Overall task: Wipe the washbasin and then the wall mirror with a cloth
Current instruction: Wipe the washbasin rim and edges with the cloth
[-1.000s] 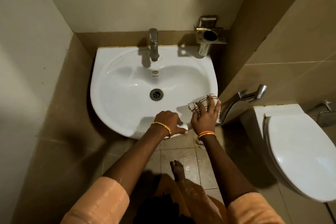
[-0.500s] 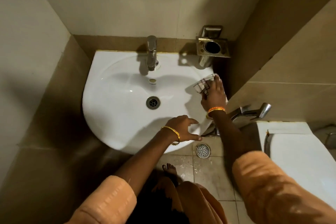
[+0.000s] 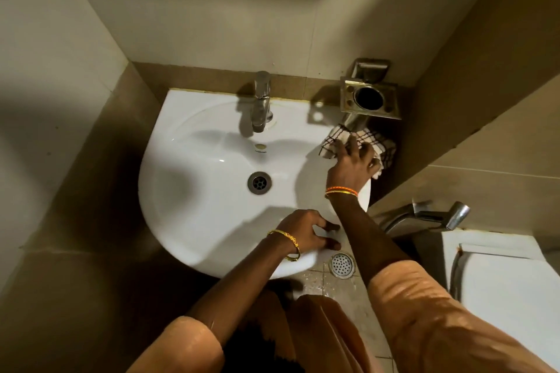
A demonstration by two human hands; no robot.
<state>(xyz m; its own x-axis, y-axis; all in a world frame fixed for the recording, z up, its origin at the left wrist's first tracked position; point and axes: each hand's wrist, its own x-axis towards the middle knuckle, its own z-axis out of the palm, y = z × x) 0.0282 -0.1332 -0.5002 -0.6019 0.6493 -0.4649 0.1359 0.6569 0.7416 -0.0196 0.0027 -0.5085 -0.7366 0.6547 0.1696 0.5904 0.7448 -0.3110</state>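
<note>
The white washbasin hangs on the tiled back wall, a steel tap at its rear and a drain in the bowl. A white cloth with dark checks lies on the basin's back right rim. My right hand presses on it with fingers spread, just below the metal holder. On the basin's near front rim rests my left hand, fingers spread and holding nothing. No mirror is in view.
A steel tumbler holder is fixed to the wall over the basin's right corner. A hand spray hangs at the right wall. A white toilet stands at right. A floor drain lies below the basin.
My right hand has slid the cloth along the basin's right rim from the front toward the back corner. My left hand has stayed on the front rim.
</note>
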